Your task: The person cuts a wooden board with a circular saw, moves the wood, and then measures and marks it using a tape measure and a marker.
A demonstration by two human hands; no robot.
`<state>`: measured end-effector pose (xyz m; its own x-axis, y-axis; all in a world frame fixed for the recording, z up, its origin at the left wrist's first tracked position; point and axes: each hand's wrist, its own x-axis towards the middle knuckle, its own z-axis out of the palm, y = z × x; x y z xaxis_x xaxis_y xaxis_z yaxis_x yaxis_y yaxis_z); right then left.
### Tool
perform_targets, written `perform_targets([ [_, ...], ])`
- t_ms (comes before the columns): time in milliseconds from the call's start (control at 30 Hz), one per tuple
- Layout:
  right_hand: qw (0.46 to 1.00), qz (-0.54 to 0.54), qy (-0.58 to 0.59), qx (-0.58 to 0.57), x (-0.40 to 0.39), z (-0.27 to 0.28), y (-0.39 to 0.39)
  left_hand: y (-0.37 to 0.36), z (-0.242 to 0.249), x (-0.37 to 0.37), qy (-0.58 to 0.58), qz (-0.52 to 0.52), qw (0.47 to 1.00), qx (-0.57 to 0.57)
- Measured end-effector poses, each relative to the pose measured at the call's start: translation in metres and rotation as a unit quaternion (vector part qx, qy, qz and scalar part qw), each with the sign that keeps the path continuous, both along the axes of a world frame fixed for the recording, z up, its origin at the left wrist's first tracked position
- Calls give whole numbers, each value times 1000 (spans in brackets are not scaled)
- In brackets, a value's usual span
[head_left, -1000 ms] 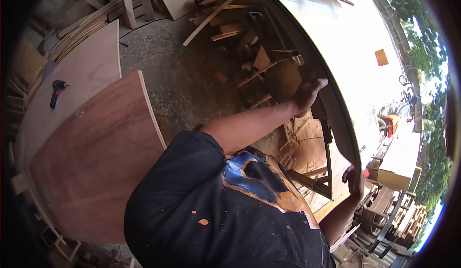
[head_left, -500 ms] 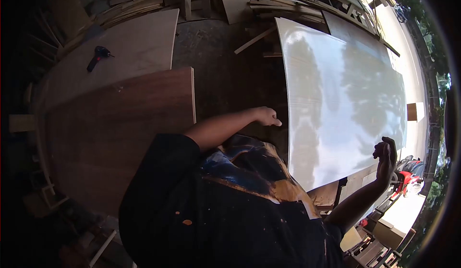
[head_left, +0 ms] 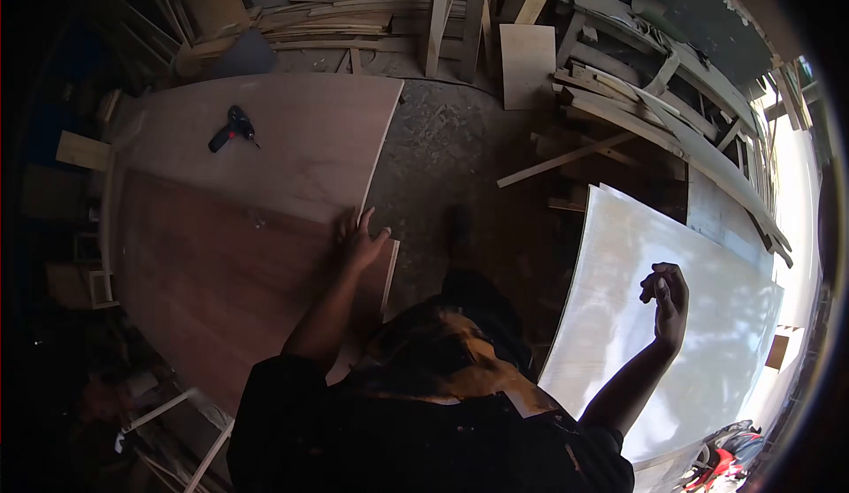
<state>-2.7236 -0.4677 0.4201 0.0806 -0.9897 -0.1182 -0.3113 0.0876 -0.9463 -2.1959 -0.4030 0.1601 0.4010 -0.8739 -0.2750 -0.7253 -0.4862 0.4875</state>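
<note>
At the corner of the upper dark brown plywood sheet (head_left: pixel 221 272), my left hand (head_left: pixel 361 241) has its fingers spread and holds nothing; they lie at the sheet's far edge. Beneath it lies a paler plywood sheet (head_left: pixel 301 122), which shows beyond that edge. A cordless drill (head_left: pixel 233 129) rests on the paler sheet. My right hand (head_left: pixel 668 298) is raised in the air and overlaps a glossy white sheet (head_left: pixel 601 316) in this view. Its fingers are loosely curled and apart, with nothing visible in them.
Between the two stacks runs a dark, dusty floor (head_left: pixel 433 157). Wood strips (head_left: pixel 336 20) and a small board (head_left: pixel 528 64) stand along the back. A wooden frame (head_left: pixel 654 68) leans at the back right, and a red motorcycle (head_left: pixel 725 466) is at lower right.
My view has turned left. My left hand has gone from in front of my body to the brown plywood's corner, its fingers spreading. My right hand stays raised, now overlapping the white sheet.
</note>
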Motion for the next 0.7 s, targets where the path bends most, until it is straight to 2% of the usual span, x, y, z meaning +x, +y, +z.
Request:
perform_targets([
  [67, 998, 61, -33, -6, 38, 1, -78, 5, -7, -1, -75, -21, 997, 24],
  [167, 971, 195, -132, 32, 108, -15, -181, -6, 8, -6, -93, -41, 990, 96],
  [233, 925, 343, -124, 103, 163, -32, -236, -16, -2, 3, -96, -35, 985, 137],
  [300, 886, 440, -67, 128, 217, -62, -275, -3, -40, 20, -66, -82, 994, 28],
  [333, 875, 470, -26, 113, 240, -80, -293, -10, -32, 22, -65, -82, 993, 56],
  [367, 861, 497, 14, 109, 258, -101, -304, -21, -19, 15, -57, -49, 990, 120],
  [400, 864, 498, 67, 36, 275, -136, -306, -23, -8, 6, -46, -21, 981, 187],
  [433, 860, 493, 124, -42, 290, -167, -310, -22, -9, 7, -35, -35, 974, 220],
  [500, 871, 475, 125, -16, 326, -183, -315, -22, -13, 12, -55, -46, 969, 236],
  [633, 843, 532, -54, 54, 384, -235, -282, -24, -10, 16, -50, -91, 955, 278],
  [700, 821, 560, -67, 94, 386, -250, -274, -27, -8, 18, -37, -94, 957, 272],
])
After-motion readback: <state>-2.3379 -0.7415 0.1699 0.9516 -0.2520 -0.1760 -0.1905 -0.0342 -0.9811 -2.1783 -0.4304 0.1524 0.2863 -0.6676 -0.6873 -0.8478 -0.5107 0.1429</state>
